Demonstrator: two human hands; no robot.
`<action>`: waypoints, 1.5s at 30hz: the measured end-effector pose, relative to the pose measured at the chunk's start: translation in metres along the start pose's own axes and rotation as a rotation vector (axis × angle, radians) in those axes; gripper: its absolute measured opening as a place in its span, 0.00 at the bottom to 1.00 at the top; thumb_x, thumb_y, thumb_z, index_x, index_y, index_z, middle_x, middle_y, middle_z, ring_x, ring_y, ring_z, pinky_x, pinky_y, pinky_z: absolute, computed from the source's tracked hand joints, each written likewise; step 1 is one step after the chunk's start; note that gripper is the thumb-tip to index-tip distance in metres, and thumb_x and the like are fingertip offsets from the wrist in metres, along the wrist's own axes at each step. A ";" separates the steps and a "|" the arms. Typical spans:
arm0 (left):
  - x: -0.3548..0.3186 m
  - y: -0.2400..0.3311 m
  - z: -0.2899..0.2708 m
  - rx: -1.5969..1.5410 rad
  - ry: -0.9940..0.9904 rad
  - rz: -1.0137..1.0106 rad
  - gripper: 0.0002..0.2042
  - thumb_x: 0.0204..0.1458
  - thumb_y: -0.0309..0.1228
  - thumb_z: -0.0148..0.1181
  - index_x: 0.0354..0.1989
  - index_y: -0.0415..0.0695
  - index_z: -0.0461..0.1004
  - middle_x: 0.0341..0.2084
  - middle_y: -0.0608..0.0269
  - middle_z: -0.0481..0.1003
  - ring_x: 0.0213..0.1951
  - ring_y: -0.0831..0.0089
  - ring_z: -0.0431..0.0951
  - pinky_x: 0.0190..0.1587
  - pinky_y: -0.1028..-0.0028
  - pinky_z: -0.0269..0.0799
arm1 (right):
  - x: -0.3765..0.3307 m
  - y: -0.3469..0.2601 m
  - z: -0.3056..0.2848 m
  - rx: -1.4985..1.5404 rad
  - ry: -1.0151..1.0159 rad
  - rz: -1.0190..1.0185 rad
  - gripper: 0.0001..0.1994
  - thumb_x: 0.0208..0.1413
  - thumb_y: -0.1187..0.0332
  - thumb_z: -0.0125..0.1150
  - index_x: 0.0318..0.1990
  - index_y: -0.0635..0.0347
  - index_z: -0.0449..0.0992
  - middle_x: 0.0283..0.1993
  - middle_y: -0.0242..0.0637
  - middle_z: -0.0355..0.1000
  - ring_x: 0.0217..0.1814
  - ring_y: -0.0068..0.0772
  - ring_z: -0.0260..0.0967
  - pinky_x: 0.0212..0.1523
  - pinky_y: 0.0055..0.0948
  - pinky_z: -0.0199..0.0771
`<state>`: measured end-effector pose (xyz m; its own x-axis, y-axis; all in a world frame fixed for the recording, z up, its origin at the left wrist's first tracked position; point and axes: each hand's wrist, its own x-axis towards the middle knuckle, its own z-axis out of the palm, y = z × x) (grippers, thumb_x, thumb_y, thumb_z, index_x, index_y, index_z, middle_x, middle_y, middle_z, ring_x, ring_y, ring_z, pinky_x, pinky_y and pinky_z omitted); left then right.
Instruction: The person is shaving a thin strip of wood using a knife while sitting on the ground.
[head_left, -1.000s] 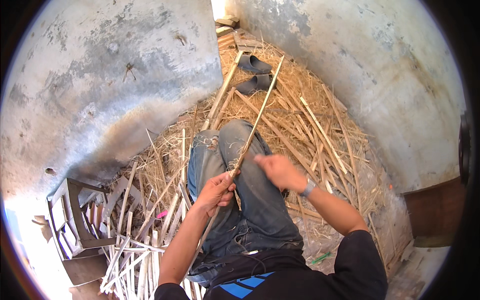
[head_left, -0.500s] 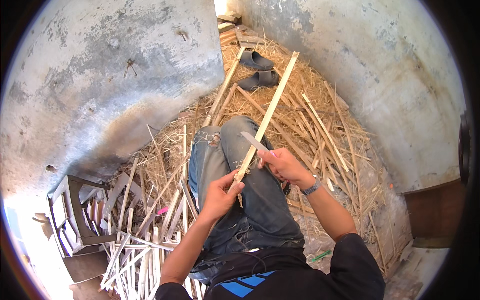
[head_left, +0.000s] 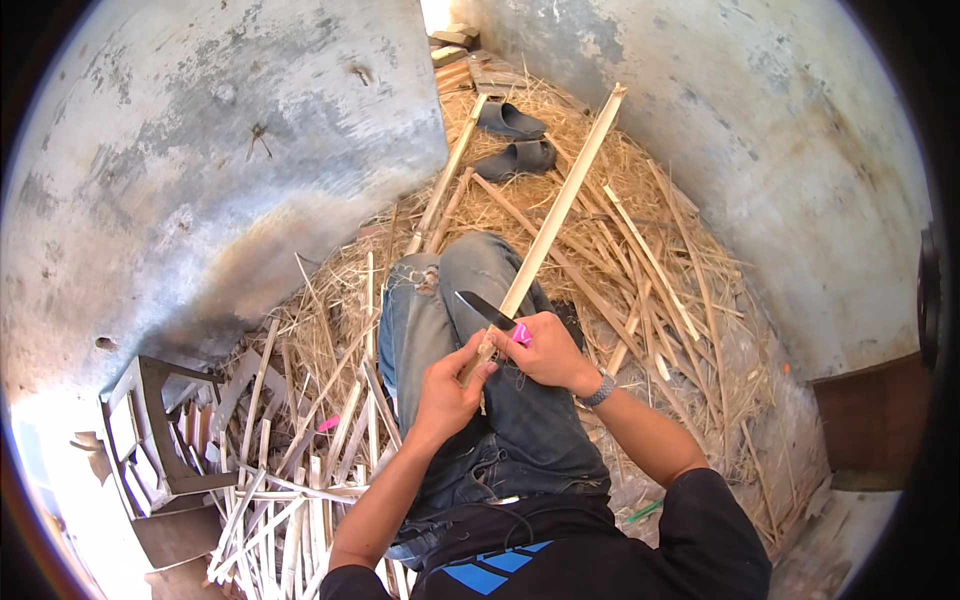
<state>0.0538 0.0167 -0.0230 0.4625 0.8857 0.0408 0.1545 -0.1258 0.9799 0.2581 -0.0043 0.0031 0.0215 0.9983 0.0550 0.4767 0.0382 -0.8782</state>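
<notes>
A long pale split-wood strip, likely bamboo (head_left: pixel 562 205), slants up and away from my lap toward the far right. Its near end is pinched between the thumb and fingers of my left hand (head_left: pixel 452 392). My right hand (head_left: pixel 550 352) grips a knife by its pink handle (head_left: pixel 522 334). The dark blade (head_left: pixel 484 307) points left and lies across the strip, a little above my left fingers. Thin curled shavings hang near the strip's held end, over my jeans (head_left: pixel 520 420).
Shavings and loose strips (head_left: pixel 640 270) cover the floor ahead and right. Two dark sandals (head_left: pixel 515 160) lie beyond my knees. Pale strips (head_left: pixel 290 530) are heaped at left beside a tipped wooden frame (head_left: pixel 165 440). Worn walls (head_left: pixel 230 150) close in both sides. A green object (head_left: pixel 646 511) lies at right.
My right hand and the knife have come down and left along the strip, close to my left hand. The blade has turned darker to view. The strip's far end has swung right.
</notes>
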 end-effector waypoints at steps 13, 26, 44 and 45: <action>0.007 0.012 -0.051 -0.132 -0.084 -0.366 0.24 0.66 0.30 0.65 0.69 0.37 0.71 0.38 0.73 0.78 0.37 0.86 0.70 0.44 0.81 0.69 | -0.005 0.012 -0.082 -0.259 0.658 0.112 0.18 0.59 0.56 0.75 0.39 0.65 0.82 0.22 0.34 0.73 0.20 0.23 0.64 0.21 0.31 0.63; -0.022 0.000 -0.027 -0.181 -0.146 -0.274 0.24 0.65 0.25 0.64 0.69 0.32 0.69 0.56 0.60 0.79 0.56 0.79 0.75 0.64 0.75 0.67 | 0.016 0.009 -0.006 -0.026 0.444 0.155 0.54 0.48 0.47 0.82 0.74 0.70 0.57 0.27 0.35 0.73 0.24 0.26 0.70 0.27 0.29 0.72; -0.101 -0.006 -0.116 -0.074 -0.163 -0.408 0.25 0.63 0.26 0.68 0.69 0.38 0.72 0.32 0.78 0.75 0.25 0.93 0.63 0.25 0.85 0.57 | 0.100 0.094 -0.117 -0.210 0.874 0.180 0.45 0.56 0.44 0.75 0.68 0.73 0.64 0.34 0.42 0.80 0.28 0.31 0.76 0.30 0.33 0.75; -0.102 -0.005 -0.117 -0.066 -0.162 -0.420 0.25 0.63 0.26 0.68 0.69 0.38 0.72 0.32 0.78 0.75 0.25 0.93 0.63 0.25 0.85 0.57 | 0.100 0.087 -0.121 -0.125 0.839 0.257 0.44 0.58 0.45 0.74 0.68 0.72 0.64 0.35 0.41 0.80 0.28 0.31 0.77 0.30 0.33 0.75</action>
<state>-0.0967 -0.0205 -0.0096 0.5036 0.7717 -0.3885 0.3044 0.2624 0.9157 0.4079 0.0934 -0.0101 0.7553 0.6114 0.2360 0.4594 -0.2371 -0.8560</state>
